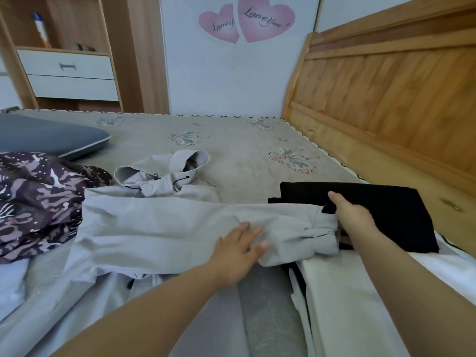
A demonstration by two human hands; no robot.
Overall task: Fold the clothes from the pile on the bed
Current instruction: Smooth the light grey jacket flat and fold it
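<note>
From the head camera, a light grey hooded jacket [159, 222] lies spread across the middle of the bed [244, 145], its hood toward twelve o'clock. The left hand [238, 249] presses flat on the sleeve, fingers straight. At three o'clock the right hand [353, 217] grasps the sleeve's cuff, beside a folded black garment [386, 210]. A patterned purple garment [38, 202] sits at nine o'clock, a grey pillow [49, 135] beyond it.

Jacket: a grey hooded jacket [154, 222] lay spread on the bed [244, 150].
Left hand [237, 253]: pressed flat on its sleeve.
Right hand [353, 217]: gripped the sleeve's cuff beside folded black clothes [386, 210].
</note>
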